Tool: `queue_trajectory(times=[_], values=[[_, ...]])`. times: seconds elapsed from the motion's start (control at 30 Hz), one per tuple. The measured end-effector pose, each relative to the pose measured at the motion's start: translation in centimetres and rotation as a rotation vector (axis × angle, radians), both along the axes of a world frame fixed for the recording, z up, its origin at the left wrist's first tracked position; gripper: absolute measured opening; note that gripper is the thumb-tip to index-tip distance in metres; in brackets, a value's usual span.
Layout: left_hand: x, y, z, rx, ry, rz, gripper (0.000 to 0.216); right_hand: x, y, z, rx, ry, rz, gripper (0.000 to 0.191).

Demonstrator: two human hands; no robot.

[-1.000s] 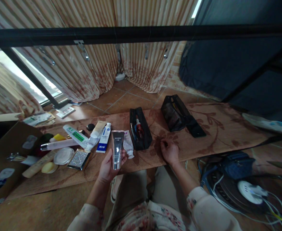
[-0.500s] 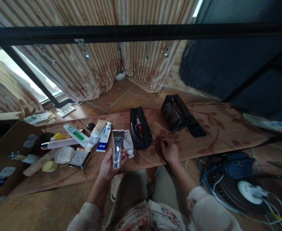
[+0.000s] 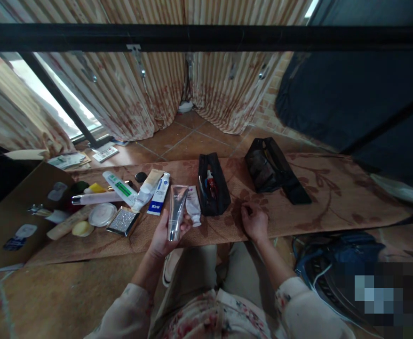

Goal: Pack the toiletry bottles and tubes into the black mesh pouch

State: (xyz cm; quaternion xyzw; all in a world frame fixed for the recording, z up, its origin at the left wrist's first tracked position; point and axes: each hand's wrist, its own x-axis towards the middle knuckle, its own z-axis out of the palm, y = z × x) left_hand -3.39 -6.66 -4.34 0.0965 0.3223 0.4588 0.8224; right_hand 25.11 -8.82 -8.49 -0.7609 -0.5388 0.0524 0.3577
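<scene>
My left hand (image 3: pixel 164 235) is closed round a silver-grey tube (image 3: pixel 176 212), held upright above the patterned mat (image 3: pixel 319 193), cap end down. My right hand (image 3: pixel 254 222) rests on the mat with its fingers curled loosely; nothing shows in it. Between the hands stands an open black pouch (image 3: pixel 213 184) with a small red-topped item inside. A small white tube (image 3: pixel 193 211) lies just left of the pouch, beside the silver tube.
Left on the mat lie several toiletries: a blue-white tube (image 3: pixel 159 200), a green-white tube (image 3: pixel 120 187), a glittery compact (image 3: pixel 123 221), a round lid (image 3: pixel 102 214). A second black mesh pouch (image 3: pixel 273 169) sits further right. A cardboard box (image 3: pixel 19 212) is far left; cables far right.
The view has shifted slightly. My left hand has tilted the silver tube a little to the right. My right hand stays on the mat.
</scene>
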Motion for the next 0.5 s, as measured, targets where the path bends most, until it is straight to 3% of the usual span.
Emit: queue_trajectory(times=[0.5], values=[[0.34, -0.04, 0.03, 0.016, -0.021, 0.006, 0.043, 0.15, -0.05, -0.13, 0.008, -0.024, 0.007, 0.028]])
